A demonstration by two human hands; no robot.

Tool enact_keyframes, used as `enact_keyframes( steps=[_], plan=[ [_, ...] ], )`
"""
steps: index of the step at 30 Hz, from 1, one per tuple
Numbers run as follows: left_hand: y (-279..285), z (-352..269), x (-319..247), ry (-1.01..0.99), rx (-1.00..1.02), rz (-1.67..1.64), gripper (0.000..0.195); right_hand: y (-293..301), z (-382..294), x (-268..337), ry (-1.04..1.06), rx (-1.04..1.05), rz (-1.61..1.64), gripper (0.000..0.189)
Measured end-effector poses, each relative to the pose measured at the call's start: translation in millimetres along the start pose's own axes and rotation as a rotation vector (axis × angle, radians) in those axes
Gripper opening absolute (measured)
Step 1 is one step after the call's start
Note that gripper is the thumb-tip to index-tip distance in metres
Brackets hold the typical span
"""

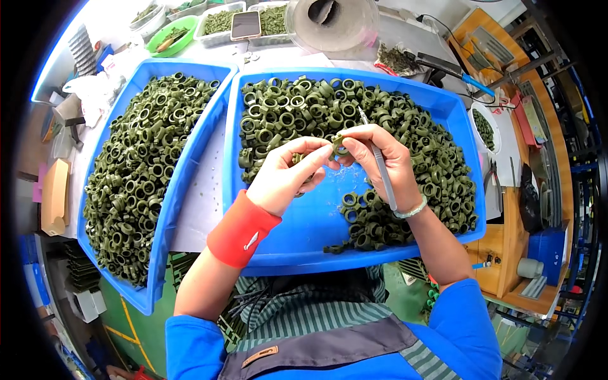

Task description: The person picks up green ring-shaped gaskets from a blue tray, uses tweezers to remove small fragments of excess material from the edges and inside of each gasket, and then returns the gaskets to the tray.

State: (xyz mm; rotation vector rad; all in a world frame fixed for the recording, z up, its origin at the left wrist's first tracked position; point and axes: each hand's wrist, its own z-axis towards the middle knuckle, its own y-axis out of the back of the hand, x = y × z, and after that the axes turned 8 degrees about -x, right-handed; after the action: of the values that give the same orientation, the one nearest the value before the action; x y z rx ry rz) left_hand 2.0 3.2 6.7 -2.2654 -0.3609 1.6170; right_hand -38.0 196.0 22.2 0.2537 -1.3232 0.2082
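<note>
Between my fingertips is a small olive-green plastic ring part (339, 145). My left hand (289, 168) pinches it from the left, and more green pieces show partly among its curled fingers. On the other side my right hand (392, 161) steadies the ring with thumb and forefinger. That same hand holds a slim grey-handled craft knife (383, 173), its blade pointing up and away from me. Both hands are over a blue plastic tray (285, 232) heaped with similar rings (427, 156). Small shavings lie on its bare floor.
A second blue tray (190, 161), piled with rings, stands at the left. Along the back are a green bowl (183, 29), clear tubs of green parts (218, 21), a smartphone (246, 24) and a round metal hopper (311, 35). Pliers (495, 172) lie at the right.
</note>
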Motion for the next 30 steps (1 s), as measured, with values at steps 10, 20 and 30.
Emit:
enact_keyframes(
  steps=[10,20,30],
  plan=[
    [0.9,-1.1,0.6,-0.362,-0.192,0.206,0.020,-4.7,1.4,-1.4,0.106,0.002,-0.027,0.023],
    [0.9,1.8,4.6,-0.625,-0.180,0.482,0.021,-5.5,-1.0,0.1,-0.080,-0.035,-0.011,0.019],
    [0.5,4.8,10.2,-0.669,-0.192,0.501,0.022,-3.6,-1.0,-7.3,-0.048,0.022,0.014,0.027]
  ],
)
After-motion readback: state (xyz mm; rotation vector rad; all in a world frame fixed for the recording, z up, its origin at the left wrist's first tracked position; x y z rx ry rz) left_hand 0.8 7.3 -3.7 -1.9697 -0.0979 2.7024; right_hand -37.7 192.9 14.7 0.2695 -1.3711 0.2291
